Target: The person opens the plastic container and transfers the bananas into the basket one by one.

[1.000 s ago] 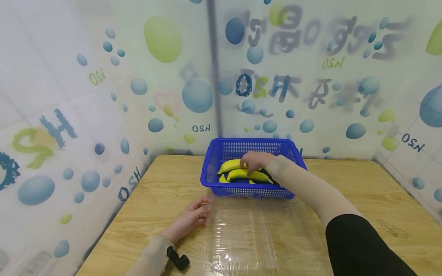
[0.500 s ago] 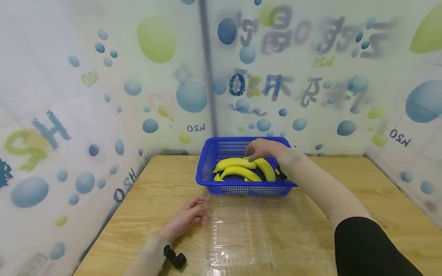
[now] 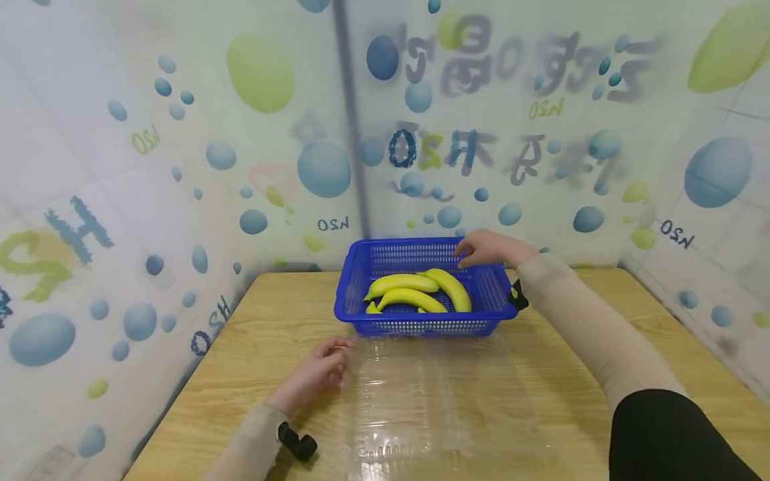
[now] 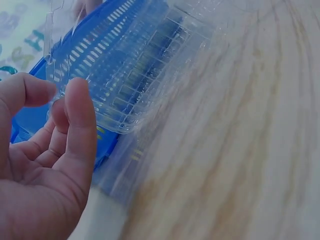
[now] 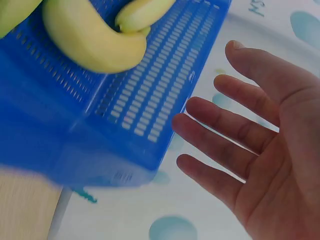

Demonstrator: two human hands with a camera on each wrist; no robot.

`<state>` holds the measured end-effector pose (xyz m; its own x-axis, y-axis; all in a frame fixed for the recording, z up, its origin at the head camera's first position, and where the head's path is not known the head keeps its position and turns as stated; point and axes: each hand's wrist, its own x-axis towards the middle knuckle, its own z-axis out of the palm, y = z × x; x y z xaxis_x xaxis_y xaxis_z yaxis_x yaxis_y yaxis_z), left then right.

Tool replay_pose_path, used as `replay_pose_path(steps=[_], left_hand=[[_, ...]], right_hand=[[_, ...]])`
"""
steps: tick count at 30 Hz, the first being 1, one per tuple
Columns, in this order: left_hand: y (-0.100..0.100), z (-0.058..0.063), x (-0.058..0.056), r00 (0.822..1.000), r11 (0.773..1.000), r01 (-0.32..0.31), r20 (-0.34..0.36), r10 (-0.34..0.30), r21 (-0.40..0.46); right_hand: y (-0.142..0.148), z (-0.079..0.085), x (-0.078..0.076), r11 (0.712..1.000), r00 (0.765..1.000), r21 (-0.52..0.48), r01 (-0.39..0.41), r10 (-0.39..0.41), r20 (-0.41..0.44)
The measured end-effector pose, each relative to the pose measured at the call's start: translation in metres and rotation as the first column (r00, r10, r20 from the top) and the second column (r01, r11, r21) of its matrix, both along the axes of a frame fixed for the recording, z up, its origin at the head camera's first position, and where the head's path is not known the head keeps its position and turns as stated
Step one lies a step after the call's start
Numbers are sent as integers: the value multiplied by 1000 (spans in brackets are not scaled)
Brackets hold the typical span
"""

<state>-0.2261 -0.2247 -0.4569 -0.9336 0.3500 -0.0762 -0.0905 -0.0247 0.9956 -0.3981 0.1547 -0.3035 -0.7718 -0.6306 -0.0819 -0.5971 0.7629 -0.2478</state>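
A blue plastic basket [image 3: 421, 327] stands at the back of the table with several yellow bananas [image 3: 455, 288] lying inside. My right hand [image 3: 488, 248] hovers over the basket's back right part; the right wrist view shows its fingers [image 5: 220, 127] spread and nothing in them. In front of the basket lies a clear plastic clamshell container [image 3: 394, 407], unfolded on the wood. At its far left corner is my left hand [image 3: 315, 374]. The left wrist view has the thumb [image 4: 80, 112] and a bent finger pinching the container's clear rim, the basket showing through behind.
The wooden table [image 3: 240, 347] ends at a white wall sheet [image 3: 289, 133] printed with blue and green drops, close behind the basket. A black wrist camera mount [image 3: 297, 442] sits on the left wrist, near the table top.
My right hand has left the bananas and moved up and right over the basket. One banana now lies slanted at the right of the others. The left hand stays at the container's corner.
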Motion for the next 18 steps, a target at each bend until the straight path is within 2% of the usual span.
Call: replay_pose_path(steps=[6,11,15,18], left_hand=[[-6,0,-6,1000,997,5,-8,-6,-79],[-16,5,-9,1000,995,16,19,-14,-96],[-30,15,-12,1000,988,-24,7,25,-154],[-44,26,-15,997,967,-73,-38,65,-246]], right_hand=[[28,0,6,995,997,-78,69,-70,-11],[52,-5,10,981,987,-139,134,-145,-71],[74,-12,14,968,977,-186,166,-187,-100],[90,-22,15,957,972,-211,198,-219,-83]])
